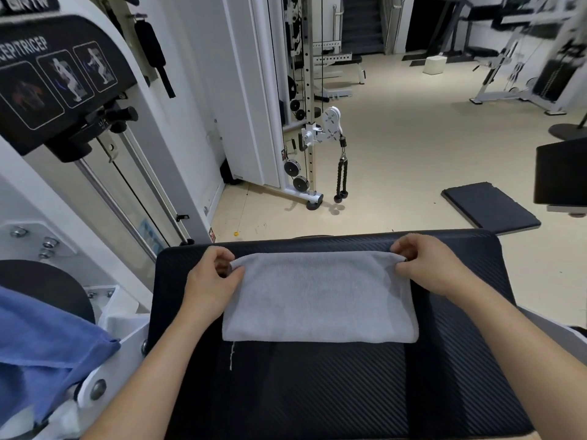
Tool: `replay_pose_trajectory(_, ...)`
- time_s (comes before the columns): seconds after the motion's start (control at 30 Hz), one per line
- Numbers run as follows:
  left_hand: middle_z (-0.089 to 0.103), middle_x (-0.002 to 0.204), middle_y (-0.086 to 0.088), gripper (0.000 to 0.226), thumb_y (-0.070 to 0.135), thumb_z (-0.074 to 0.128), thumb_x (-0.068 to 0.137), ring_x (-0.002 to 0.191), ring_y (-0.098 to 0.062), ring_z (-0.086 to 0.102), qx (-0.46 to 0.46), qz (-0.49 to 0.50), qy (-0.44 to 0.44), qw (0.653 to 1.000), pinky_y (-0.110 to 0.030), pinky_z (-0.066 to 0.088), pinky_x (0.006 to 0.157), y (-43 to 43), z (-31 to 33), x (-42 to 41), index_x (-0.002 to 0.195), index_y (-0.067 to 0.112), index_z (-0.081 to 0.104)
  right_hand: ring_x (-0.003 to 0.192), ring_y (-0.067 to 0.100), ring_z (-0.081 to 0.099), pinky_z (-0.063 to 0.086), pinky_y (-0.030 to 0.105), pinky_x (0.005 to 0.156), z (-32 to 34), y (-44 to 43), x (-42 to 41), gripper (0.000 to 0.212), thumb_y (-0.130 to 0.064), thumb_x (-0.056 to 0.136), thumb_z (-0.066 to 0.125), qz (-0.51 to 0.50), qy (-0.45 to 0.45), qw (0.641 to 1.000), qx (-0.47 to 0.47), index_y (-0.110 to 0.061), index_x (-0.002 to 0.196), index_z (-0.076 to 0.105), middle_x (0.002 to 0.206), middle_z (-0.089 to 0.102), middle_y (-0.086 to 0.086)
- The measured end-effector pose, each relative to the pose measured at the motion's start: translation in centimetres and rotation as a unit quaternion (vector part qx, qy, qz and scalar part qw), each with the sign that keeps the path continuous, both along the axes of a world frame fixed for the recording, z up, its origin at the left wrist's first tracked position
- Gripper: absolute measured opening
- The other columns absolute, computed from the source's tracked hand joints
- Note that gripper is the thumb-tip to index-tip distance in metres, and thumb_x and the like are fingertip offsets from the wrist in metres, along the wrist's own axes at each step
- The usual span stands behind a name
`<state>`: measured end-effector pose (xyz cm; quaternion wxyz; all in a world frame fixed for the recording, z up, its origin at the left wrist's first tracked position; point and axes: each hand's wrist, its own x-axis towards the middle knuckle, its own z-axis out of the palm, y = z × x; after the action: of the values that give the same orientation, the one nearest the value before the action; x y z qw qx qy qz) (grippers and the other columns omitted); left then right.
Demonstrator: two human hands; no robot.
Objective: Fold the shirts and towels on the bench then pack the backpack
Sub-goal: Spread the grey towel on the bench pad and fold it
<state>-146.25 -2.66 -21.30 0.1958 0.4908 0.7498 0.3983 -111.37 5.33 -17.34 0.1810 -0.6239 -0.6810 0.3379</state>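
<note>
A light grey towel [319, 296] lies folded flat on the black padded bench [317, 392], toward its far end. My left hand [211, 277] pinches the towel's far left corner. At the far right corner, my right hand [427, 265] pinches the cloth between thumb and fingers. A loose white thread hangs from the towel's near left edge. A blue garment [41, 354] is draped at the lower left, beside the bench. No backpack is in view.
A white biceps/triceps machine [73, 100] stands close on the left. A cable tower with a rope handle [341, 176] is ahead. A dark floor mat [490, 208] lies on the beige floor at right, near another black pad [560, 173].
</note>
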Motion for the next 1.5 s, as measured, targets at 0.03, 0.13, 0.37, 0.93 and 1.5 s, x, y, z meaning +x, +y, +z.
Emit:
replay_pose_trajectory(0.03,0.067,0.088,0.008,0.026,0.021,0.074,0.082,0.087,-0.005,0.062,-0.011,-0.009,-0.06,0.998,-0.018,0.044,0.07,-0.1,0.4,-0.3,0.098,0.037,0.061,0.08,0.014,0.063,0.053,0.028,0.066,0.6,0.2,0.1,0.017,-0.01,0.08,0.062,0.012,0.008,0.999,-0.034,-0.022,0.088,0.069,0.086,0.068,-0.002)
replay_pose_trajectory(0.13,0.075,0.095,0.001,0.022,0.011,0.073,0.084,0.096,-0.018,0.069,-0.01,-0.036,-0.219,0.975,-0.031,0.053,0.085,-0.4,2.1,-1.4,0.1,0.026,0.074,0.061,0.014,0.056,0.05,0.025,0.055,2.4,0.8,-0.1,0.018,-0.008,0.082,0.061,0.05,0.015,0.995,-0.082,-0.018,0.078,0.075,0.069,0.065,0.002)
replay_pose_trajectory(0.37,0.073,0.083,0.006,0.027,0.006,0.077,0.074,0.081,-0.009,0.066,0.206,-0.074,-0.142,0.965,-0.017,0.053,0.071,-4.1,12.3,-1.2,0.084,0.031,0.077,0.049,0.013,0.044,0.032,0.024,0.048,9.4,6.3,-3.5,0.02,-0.011,0.084,0.062,-0.009,0.085,0.982,0.17,-0.028,0.086,0.073,0.053,0.051,-0.007)
replay_pose_trajectory(0.93,0.057,0.072,0.013,0.041,0.024,0.086,0.04,0.068,-0.005,0.059,-0.011,-0.374,0.34,0.863,-0.015,0.043,0.047,-12.7,-6.7,16.3,0.078,0.031,0.07,0.096,0.022,0.063,0.048,0.028,0.084,0.5,4.7,-5.9,0.027,-0.001,0.082,0.053,0.036,-0.036,0.989,0.141,-0.022,0.081,0.07,0.097,0.072,0.003)
replay_pose_trajectory(1.5,0.068,0.093,0.007,0.035,0.003,0.08,0.07,0.081,-0.013,0.062,0.07,-0.314,0.186,0.928,-0.024,0.053,0.066,-15.1,-9.6,19.3,0.097,0.017,0.064,0.08,0.004,0.066,0.05,0.021,0.072,-12.3,-21.1,-0.3,0.009,-0.028,0.092,0.062,-0.156,0.2,0.957,-0.139,-0.027,0.101,0.063,0.085,0.071,-0.005)
